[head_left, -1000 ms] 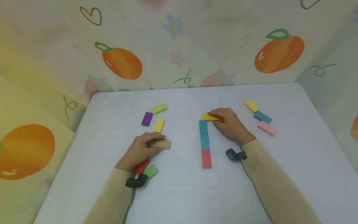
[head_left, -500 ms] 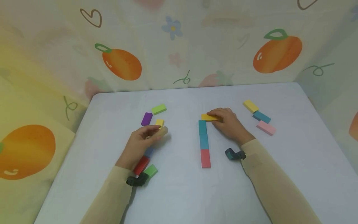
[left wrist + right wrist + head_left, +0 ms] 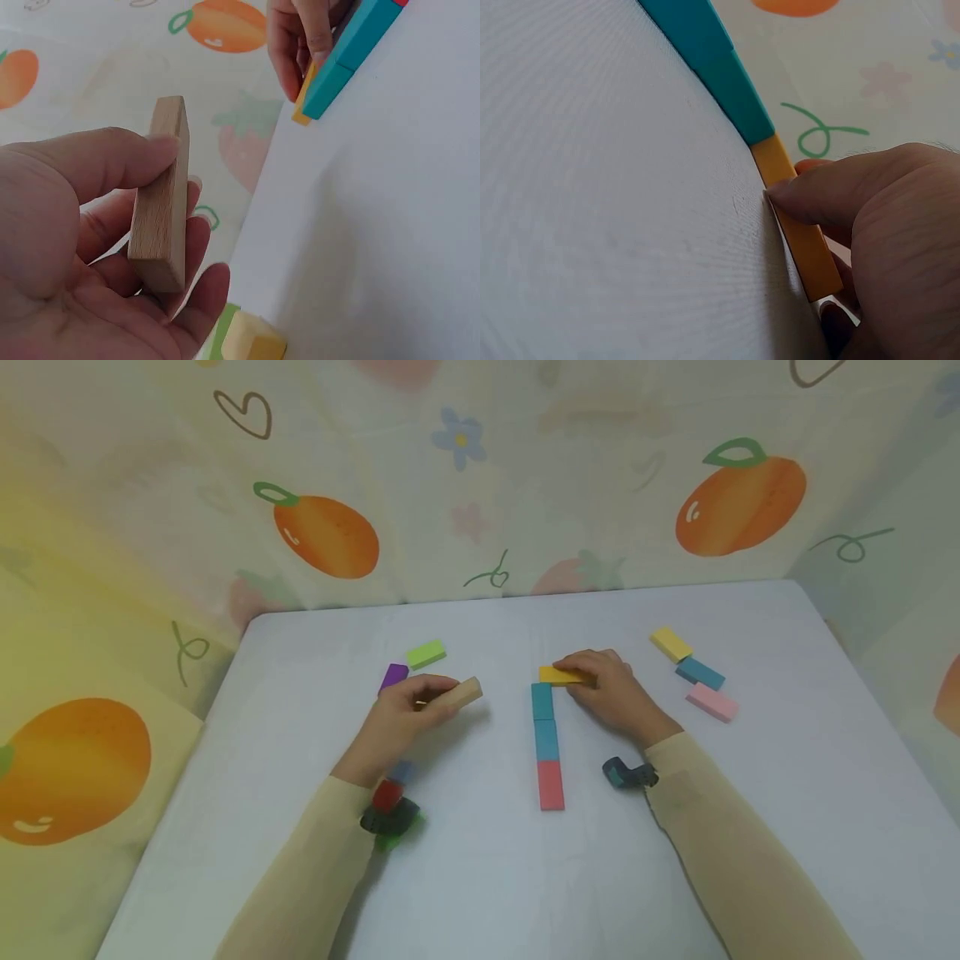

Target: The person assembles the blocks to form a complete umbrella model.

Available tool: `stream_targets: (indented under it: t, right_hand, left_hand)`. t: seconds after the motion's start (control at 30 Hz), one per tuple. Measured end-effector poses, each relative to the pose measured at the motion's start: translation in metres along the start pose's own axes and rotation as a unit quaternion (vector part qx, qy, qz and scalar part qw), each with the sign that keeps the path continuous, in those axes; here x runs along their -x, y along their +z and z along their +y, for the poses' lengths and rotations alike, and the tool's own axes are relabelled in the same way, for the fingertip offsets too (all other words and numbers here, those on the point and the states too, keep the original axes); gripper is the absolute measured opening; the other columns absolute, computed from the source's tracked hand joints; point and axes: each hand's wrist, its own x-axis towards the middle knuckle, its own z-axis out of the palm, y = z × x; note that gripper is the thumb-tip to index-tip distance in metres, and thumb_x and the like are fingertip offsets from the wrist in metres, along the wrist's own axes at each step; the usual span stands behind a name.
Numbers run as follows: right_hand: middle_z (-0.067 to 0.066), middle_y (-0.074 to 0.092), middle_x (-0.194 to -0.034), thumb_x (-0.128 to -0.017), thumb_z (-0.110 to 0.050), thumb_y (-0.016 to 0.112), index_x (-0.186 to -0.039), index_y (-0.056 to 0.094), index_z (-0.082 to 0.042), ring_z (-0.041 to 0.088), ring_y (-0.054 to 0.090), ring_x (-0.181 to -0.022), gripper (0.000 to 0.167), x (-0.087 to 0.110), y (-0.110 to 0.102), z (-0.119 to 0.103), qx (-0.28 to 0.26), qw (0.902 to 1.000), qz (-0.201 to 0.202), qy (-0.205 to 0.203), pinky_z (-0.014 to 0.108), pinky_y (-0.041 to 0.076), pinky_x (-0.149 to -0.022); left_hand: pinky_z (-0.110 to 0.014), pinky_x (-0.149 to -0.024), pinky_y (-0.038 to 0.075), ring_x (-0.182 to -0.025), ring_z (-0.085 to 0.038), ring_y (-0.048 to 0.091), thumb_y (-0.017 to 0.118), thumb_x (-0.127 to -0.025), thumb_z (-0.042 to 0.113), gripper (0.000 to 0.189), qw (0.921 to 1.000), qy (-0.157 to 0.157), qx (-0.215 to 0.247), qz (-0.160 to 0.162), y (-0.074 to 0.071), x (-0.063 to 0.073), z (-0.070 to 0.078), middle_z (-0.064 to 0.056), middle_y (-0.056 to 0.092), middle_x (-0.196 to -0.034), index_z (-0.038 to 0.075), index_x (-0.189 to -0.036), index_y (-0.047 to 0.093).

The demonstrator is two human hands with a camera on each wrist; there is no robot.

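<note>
My left hand point(image 3: 405, 722) pinches a plain wooden block point(image 3: 159, 202) between thumb and fingers, raised over the table left of the row. At the row's far end my right hand point(image 3: 618, 693) grips a yellow-orange block point(image 3: 799, 232), thumb on one side and fingers on the other. That block lies crosswise against the end of a teal block point(image 3: 542, 702). A second teal block point(image 3: 547, 740) and a red block point(image 3: 551, 785) continue the straight row toward me.
Light green point(image 3: 426, 654) and purple point(image 3: 393, 677) blocks lie at the back left. Dark red point(image 3: 387, 795) and blue point(image 3: 402, 771) blocks sit under my left wrist. Yellow point(image 3: 671, 644), blue point(image 3: 701, 673) and pink point(image 3: 712, 702) blocks lie at the right.
My left hand has lifted the wooden block off the table and carried it up and to the right, toward the row. The right hand stays on the yellow-orange block.
</note>
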Motion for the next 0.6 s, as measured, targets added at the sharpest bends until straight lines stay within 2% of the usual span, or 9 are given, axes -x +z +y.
stream_targets:
  t: [0.13, 0.33, 0.6]
  right_hand:
    - [0.002, 0.065, -0.148, -0.108, -0.014, 0.070, -0.148, 0.069, -0.017, 0.030, 0.046, -0.137, 0.040, -0.001, 0.000, 0.000, 0.000, 1.0000, -0.001, 0.002, 0.058, 0.034, -0.112]
    - [0.002, 0.065, -0.147, -0.108, -0.014, 0.071, -0.147, 0.070, -0.018, 0.029, 0.046, -0.137, 0.040, -0.001, 0.001, -0.001, 0.002, 1.0000, 0.001, 0.006, 0.059, 0.035, -0.113]
    - [0.002, 0.065, -0.147, -0.107, -0.013, 0.072, -0.148, 0.069, -0.017, 0.028, 0.046, -0.138, 0.041, -0.001, 0.000, -0.001, -0.003, 1.0000, 0.000, 0.007, 0.058, 0.036, -0.114]
  left_hand:
    - [-0.044, -0.094, 0.055, -0.114, -0.028, 0.062, 0.086, -0.097, 0.021, 0.034, 0.9997, 0.005, -0.023, 0.000, 0.009, -0.011, 0.008, -0.001, 0.071, -0.127, 0.021, -0.129, 0.077]
    - [-0.041, -0.090, 0.056, -0.109, -0.028, 0.063, 0.085, -0.096, 0.015, 0.034, 0.9993, 0.021, -0.030, 0.012, 0.024, -0.028, 0.016, -0.004, 0.071, -0.124, 0.017, -0.130, 0.078]
    - [-0.042, -0.104, 0.053, -0.117, -0.025, 0.061, 0.084, -0.098, 0.013, 0.033, 0.9970, 0.001, -0.073, 0.028, 0.039, -0.060, 0.014, 0.000, 0.070, -0.131, 0.017, -0.129, 0.077]
